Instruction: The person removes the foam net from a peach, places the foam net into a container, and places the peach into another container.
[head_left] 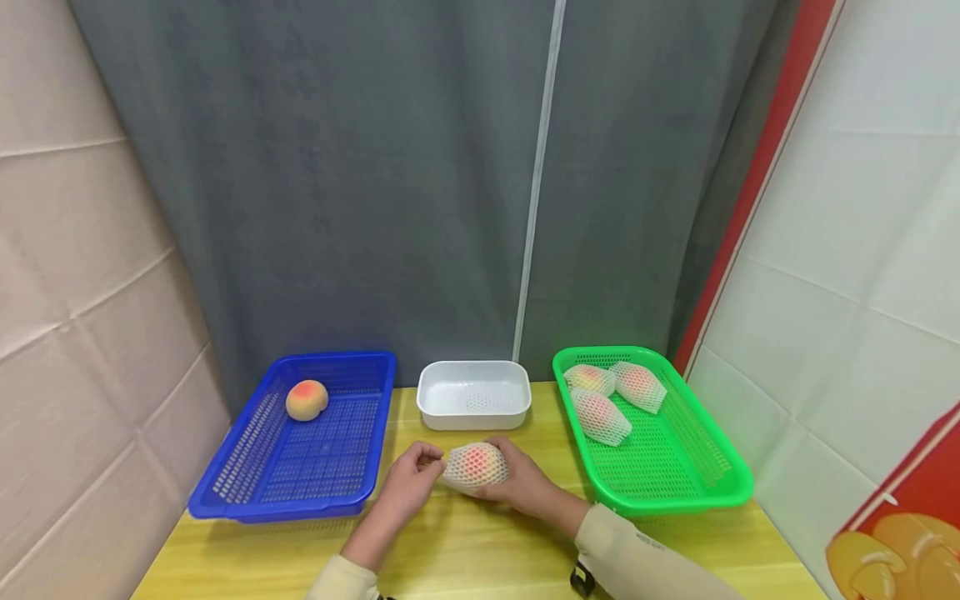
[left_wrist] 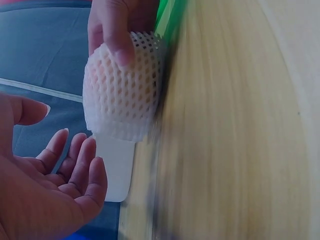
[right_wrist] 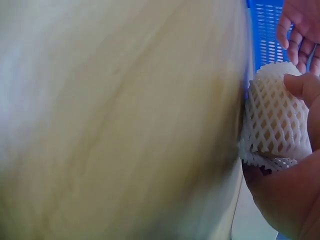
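Observation:
My right hand (head_left: 525,483) grips a peach in a white foam net sleeve (head_left: 476,467) above the table, in front of the white tray. The thumb lies over the netting, and red and yellow skin shows through the mesh. My left hand (head_left: 411,481) is close to the sleeve's left end in the head view. In the left wrist view, the left hand (left_wrist: 55,185) has loosely bent fingers, apart from the sleeve (left_wrist: 122,90). The right wrist view shows the foam net (right_wrist: 275,115) around the fruit, partly covered by the right thumb.
To the left stands a blue basket (head_left: 360,467) with one bare peach (head_left: 307,400). A green basket (head_left: 712,492) on the right holds 3 net-wrapped peaches (head_left: 600,417). The white tray (head_left: 474,422) sits between them at the back, before a grey curtain (head_left: 375,208).

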